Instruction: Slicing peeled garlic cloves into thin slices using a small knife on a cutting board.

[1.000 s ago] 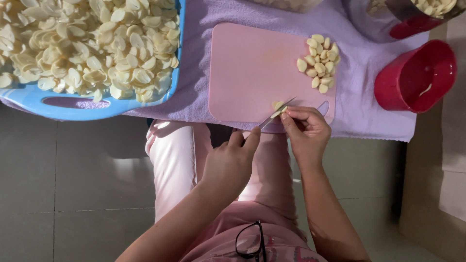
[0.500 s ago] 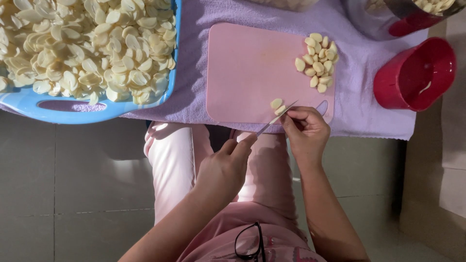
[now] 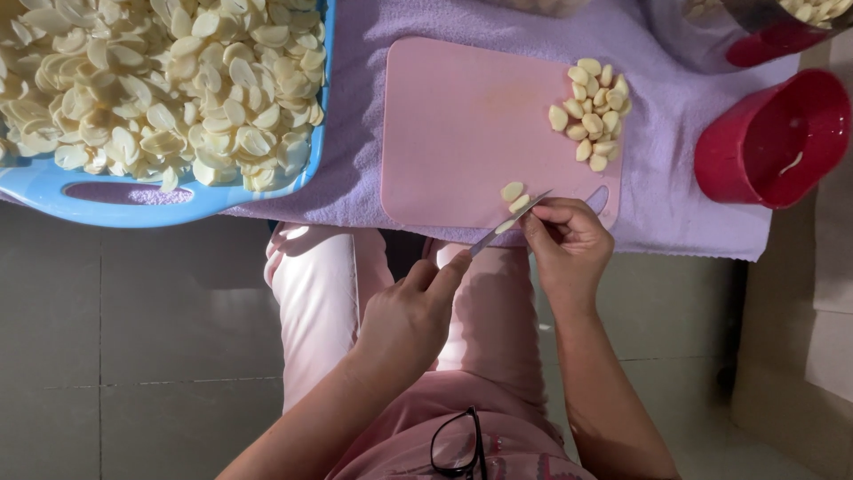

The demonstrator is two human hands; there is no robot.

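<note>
From the head camera we look straight down at our own lap and a low surface covered with a purple cloth (image 3: 355,169). Our left hand (image 3: 404,316) is curled shut around the handle of a knife (image 3: 511,222), forefinger stretched along it; the thin blade runs up and to the right onto the near edge of a pink board (image 3: 462,124). Our right hand (image 3: 569,244) sits at that same edge, fingers pinched closed on a garlic clove (image 3: 505,228) right at the blade; the clove is mostly hidden, so we cannot tell how much of it is left. Just beyond the blade two cut pieces (image 3: 514,196) lie on the board, touching each other. A small pile of peeled cloves (image 3: 591,111) rests at the board's far right corner, well apart from the knife.

To the left, a blue tray (image 3: 133,200) heaped with pale garlic slices (image 3: 151,80) stands on the cloth beside the board. To the right stands a red cup (image 3: 773,138), and behind it the rim of a second red bowl (image 3: 773,40) at the frame's top. Our pink trousers (image 3: 320,284) fill the space below, with folded glasses (image 3: 458,444) hanging at our collar.
</note>
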